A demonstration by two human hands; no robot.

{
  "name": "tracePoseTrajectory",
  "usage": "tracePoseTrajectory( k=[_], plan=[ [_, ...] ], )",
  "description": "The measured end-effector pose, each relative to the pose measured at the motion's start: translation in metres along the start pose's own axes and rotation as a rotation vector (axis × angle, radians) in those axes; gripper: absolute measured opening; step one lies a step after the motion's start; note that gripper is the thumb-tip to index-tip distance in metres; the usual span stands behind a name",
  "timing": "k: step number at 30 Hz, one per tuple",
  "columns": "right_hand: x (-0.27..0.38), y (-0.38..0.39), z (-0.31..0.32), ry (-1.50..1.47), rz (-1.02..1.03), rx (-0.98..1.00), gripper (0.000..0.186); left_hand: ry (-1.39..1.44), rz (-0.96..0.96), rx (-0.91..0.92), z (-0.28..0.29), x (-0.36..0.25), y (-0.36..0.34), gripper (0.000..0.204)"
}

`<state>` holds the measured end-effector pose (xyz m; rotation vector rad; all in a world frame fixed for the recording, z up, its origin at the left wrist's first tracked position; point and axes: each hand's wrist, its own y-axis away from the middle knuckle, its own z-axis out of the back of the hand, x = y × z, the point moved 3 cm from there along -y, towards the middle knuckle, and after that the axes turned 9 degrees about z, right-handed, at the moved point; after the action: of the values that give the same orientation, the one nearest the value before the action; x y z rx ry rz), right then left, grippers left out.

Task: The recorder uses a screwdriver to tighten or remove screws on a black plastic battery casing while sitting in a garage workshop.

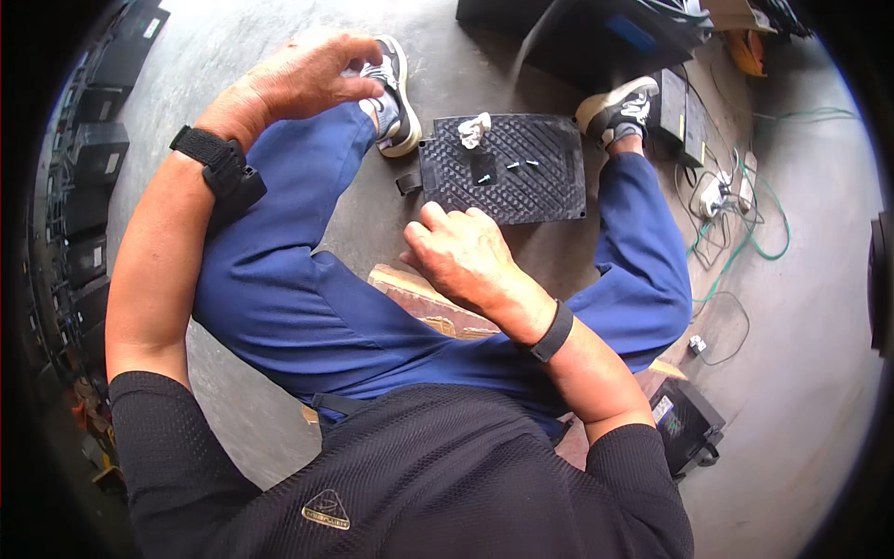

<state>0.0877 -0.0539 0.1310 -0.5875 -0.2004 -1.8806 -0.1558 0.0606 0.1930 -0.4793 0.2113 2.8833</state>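
Note:
A black panel [549, 177] with a ridged diamond pattern lies flat on the floor between my shoes. On it rest a crumpled white wad [474, 130], a small dark square piece [483, 166] and a few small screws [513, 166]. My left hand [317, 76] is raised beside my left shoe, its thumb apart from the bent fingers and nothing visible between them. Just off the panel's near edge, my right hand [461, 256] is closed with its knuckles up. The curled fingers hide whatever it may hold.
Black box-like units [98, 149] line the left side. A large dark case [605, 42] stands beyond my right shoe, beside a flat black box [683, 116]. Green and dark cables [759, 224] run around a white power strip [748, 180] at right. Another black unit [684, 424] sits near my right elbow.

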Motion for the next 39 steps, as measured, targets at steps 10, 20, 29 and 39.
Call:
tracePoseTrajectory(
  k=[10,20,29,39],
  plan=[
    [-0.003,0.003,0.001,-0.122,-0.181,0.061,0.015,0.147,0.210,0.283,-0.015,0.002,-0.012,0.039],
    [0.001,0.001,0.007,-0.140,-0.220,0.078,0.009,0.079,0.148,0.246,-0.016,-0.008,-0.006,0.039],
    [0.000,0.000,0.008,-0.037,-0.063,-0.010,0.010,0.064,0.098,0.189,-0.017,-0.013,-0.005,0.039],
    [-0.002,0.000,0.007,-0.054,0.002,-0.087,0.011,0.055,0.098,0.176,-0.019,-0.012,-0.006,0.038]
  ],
)
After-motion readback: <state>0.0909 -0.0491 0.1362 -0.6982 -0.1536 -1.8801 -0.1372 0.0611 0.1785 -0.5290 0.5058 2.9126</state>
